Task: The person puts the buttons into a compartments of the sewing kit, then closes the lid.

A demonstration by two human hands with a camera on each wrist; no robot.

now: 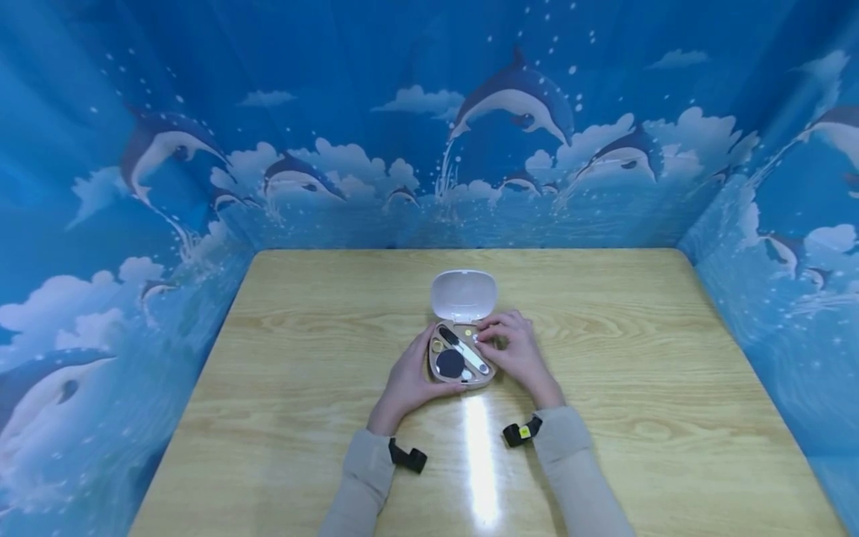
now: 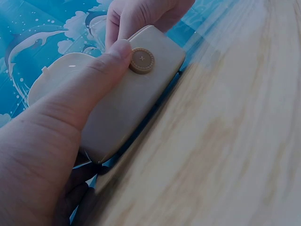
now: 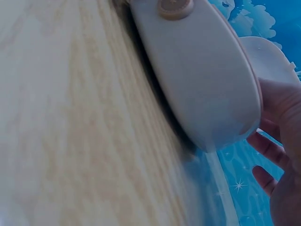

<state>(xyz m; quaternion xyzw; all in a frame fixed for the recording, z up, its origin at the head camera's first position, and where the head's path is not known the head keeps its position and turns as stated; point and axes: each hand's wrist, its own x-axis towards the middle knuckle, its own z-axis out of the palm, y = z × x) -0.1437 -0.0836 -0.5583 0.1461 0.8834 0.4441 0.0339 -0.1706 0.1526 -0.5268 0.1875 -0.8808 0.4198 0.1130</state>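
Note:
A small beige sewing kit box (image 1: 485,382) sits on the table, its whitish lid (image 1: 463,296) raised at the back. My left hand (image 1: 411,379) grips the box from the left, thumb along the front beside a brown button-shaped clasp (image 2: 142,61). Inside lie a dark round piece (image 1: 450,364), a slim silver-and-white tool (image 1: 473,358) with a black end, and a yellow ring-like piece (image 1: 438,346). Over the back right compartment, my right hand (image 1: 515,349) has thumb and index fingertips beside tiny white and yellow pieces. I cannot tell whether they pinch one.
The wood-grain table (image 1: 322,313) extends around the box on every side. A blue dolphin-print curtain (image 1: 376,74) rises behind it and along both sides. Black straps with small devices (image 1: 416,460) sit at both wrists, by the beige sleeves.

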